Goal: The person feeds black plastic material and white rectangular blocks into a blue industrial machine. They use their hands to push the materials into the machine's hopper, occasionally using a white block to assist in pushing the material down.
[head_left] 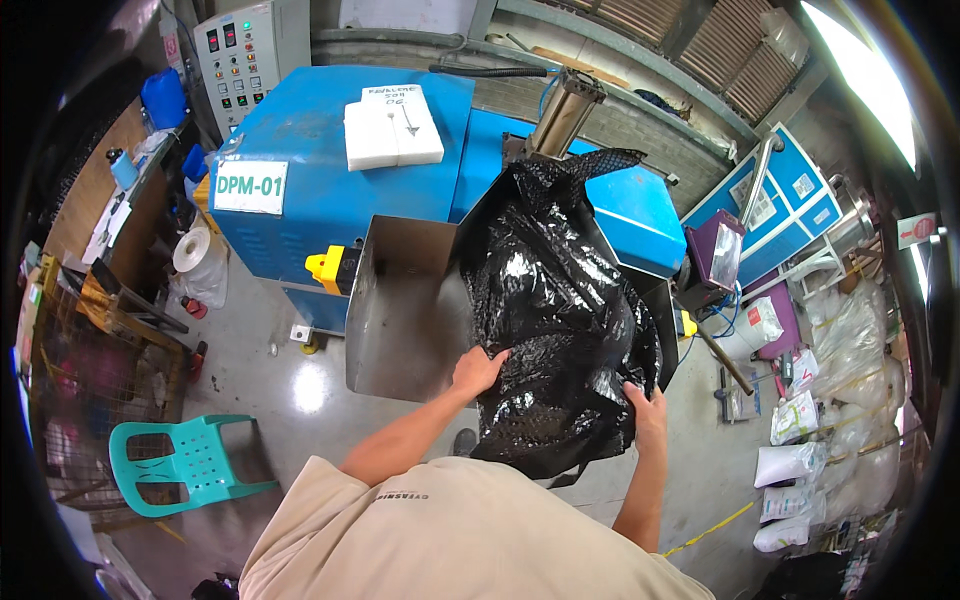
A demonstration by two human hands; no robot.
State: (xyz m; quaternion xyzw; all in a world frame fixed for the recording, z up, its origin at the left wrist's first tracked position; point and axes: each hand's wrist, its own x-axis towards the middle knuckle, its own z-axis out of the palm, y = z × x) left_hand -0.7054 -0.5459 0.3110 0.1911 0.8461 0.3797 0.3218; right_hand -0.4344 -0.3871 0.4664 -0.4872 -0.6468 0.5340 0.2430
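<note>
A large sheet of shiny black plastic film hangs in folds in front of me, draped over the metal feed tray of a blue machine. Its upper end, with a mesh-like texture, reaches up beside a metal cylinder. My left hand grips the film's left edge, fingers closed on it. Lower on the right side, my right hand pinches the film's other edge. The film covers the right part of the tray.
Yellow-and-black switch boxes flank the tray, and a metal bar juts out at right. A green plastic chair stands at lower left. White foam sheets lie on the machine. Filled sacks line the right side.
</note>
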